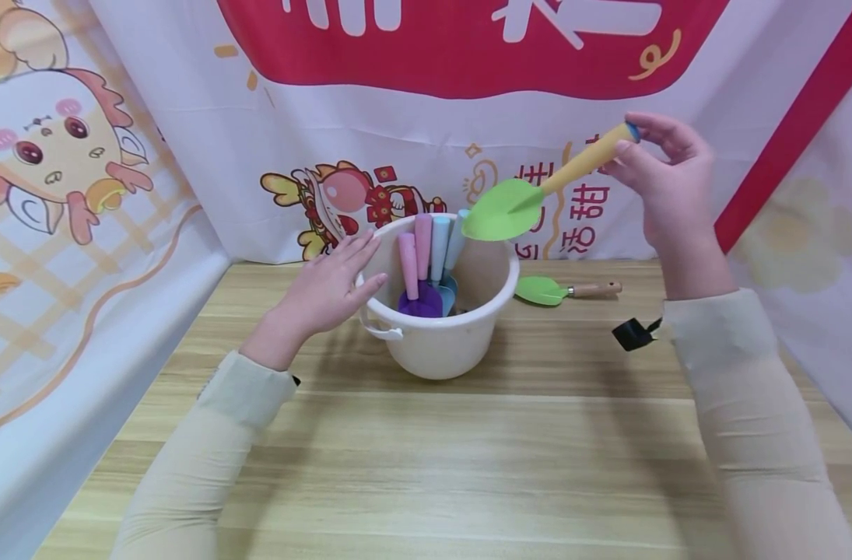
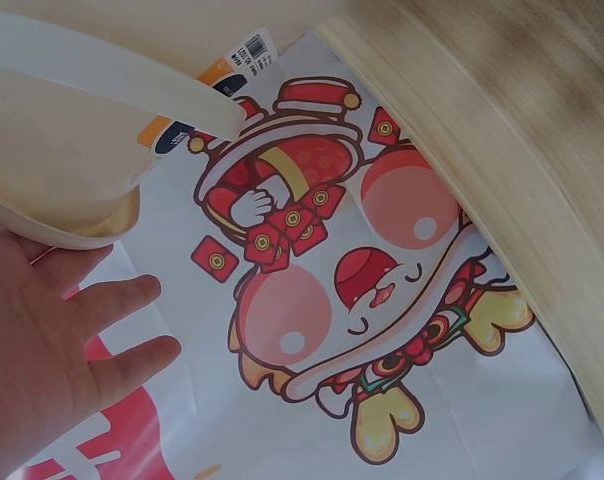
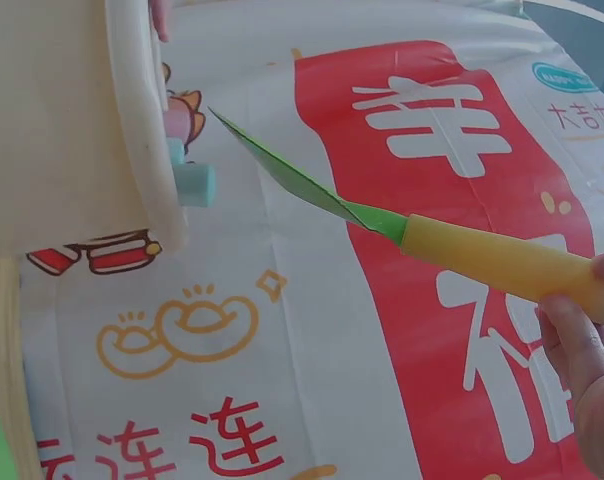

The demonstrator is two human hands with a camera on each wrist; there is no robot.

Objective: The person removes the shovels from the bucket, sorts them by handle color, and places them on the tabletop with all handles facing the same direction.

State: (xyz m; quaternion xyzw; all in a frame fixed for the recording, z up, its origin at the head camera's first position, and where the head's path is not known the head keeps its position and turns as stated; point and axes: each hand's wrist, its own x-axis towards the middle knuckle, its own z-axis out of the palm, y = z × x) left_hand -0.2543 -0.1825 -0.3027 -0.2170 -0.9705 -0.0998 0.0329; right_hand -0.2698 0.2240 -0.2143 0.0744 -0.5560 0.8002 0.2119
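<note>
My right hand (image 1: 667,167) pinches the end of a garden trowel (image 1: 583,163) by its yellow handle. The trowel's green blade (image 3: 292,180) slants down over the right side of a cream bucket (image 1: 443,342). On the bucket's left rim rests my left hand (image 1: 327,284), its fingers straight. Inside the bucket stand trowels with pink handles (image 1: 409,264) and light blue handles (image 1: 438,249); a purple blade (image 1: 422,302) and a blue blade show low in it. In the left wrist view, fingers (image 2: 122,305) touch the bucket's rim (image 2: 92,238).
Right of the bucket, another green trowel (image 1: 541,291) with a wooden handle lies on the wooden table (image 1: 426,467). The bucket's white handle (image 1: 380,330) hangs at its left front. A printed cloth (image 1: 397,117) stands behind the table. A black device (image 1: 632,334) hangs by the right cuff.
</note>
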